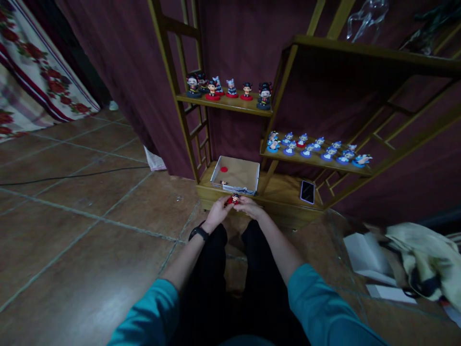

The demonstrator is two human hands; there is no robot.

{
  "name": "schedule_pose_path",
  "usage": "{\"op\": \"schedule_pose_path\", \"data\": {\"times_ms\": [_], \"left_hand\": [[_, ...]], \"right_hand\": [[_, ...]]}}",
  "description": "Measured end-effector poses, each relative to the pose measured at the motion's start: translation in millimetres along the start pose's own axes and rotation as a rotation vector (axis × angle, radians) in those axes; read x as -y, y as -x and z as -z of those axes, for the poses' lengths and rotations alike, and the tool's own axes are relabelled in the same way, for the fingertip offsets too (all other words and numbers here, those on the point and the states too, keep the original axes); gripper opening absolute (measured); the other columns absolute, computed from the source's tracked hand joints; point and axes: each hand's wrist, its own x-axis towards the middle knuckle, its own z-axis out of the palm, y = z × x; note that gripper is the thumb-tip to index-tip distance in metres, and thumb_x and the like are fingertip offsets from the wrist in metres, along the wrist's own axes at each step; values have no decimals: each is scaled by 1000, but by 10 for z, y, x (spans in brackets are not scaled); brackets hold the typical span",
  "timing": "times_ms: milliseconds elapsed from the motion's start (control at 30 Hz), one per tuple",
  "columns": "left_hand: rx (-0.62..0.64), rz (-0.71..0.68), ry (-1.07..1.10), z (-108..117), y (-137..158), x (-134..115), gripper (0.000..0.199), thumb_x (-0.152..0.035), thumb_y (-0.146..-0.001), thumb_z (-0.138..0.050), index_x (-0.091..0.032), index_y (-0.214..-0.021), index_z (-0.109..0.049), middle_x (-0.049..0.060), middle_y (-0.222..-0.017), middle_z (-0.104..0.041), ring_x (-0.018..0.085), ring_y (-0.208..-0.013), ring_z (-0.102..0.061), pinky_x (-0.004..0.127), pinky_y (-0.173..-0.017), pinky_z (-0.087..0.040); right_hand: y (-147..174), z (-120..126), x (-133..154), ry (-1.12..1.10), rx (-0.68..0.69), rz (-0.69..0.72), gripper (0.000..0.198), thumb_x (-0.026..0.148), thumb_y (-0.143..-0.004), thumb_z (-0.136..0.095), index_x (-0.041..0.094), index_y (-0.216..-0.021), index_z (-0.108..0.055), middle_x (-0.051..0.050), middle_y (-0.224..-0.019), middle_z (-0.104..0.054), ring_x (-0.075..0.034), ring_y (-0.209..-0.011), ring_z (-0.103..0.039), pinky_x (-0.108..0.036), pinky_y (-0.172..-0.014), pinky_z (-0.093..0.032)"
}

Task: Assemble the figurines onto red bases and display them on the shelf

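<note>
A: ok what's in view, biggest 1st?

B: wooden display unit [288, 186], then a shallow open box [240, 173] on its bottom board. After that, L hand [217, 212] & R hand [251, 207], fingertips of both pinching the same tiny figurine [235, 198] from either side.

A: where's it at exactly, & what's it look like?

B: just in front of the box's near edge, approx upright. Mostly red down low, pale patch in the middle, dark hair up top w/ a bit of red. Fingers cover part of it & finer details r too small to tell tbh.
</note>
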Motion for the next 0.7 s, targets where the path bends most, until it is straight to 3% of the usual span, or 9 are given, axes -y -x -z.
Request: {"op": "schedule_pose_path", "data": {"times_ms": [167, 400, 700], "left_hand": [[111, -110, -225, 46, 71, -38, 36, -28, -73, -58, -21, -108, -59, 9, -95, -59, 23, -91, -55, 33, -87, -38], [193, -164, -455, 76, 164, -71, 42, -32, -79, -49, -21, -120, -49, 9, -97, -55, 21, -87, -56, 27, -81, -40], [252, -268, -607, 121, 208, -95, 51, -11, -77, -40, -16, -128, -39, 13, -100, -54, 23, -94, -53, 30, -85, -36]], "right_hand": [[52, 11, 0, 50, 10, 21, 45, 18, -53, -69, 17, -97, -58, -2, -88, -63, -11, -74, -55, -20, -60, -42], [106, -13, -12, 81, 0, 60, 57, 15, -51, -69, 22, -107, -55, -1, -92, -62, -12, -73, -56, -23, -63, -43], [145, -79, -19, 101, -91, 80, 59, 18, -51, -72, 25, -107, -56, -1, -96, -62, -14, -80, -57, -28, -71, -46]]}}
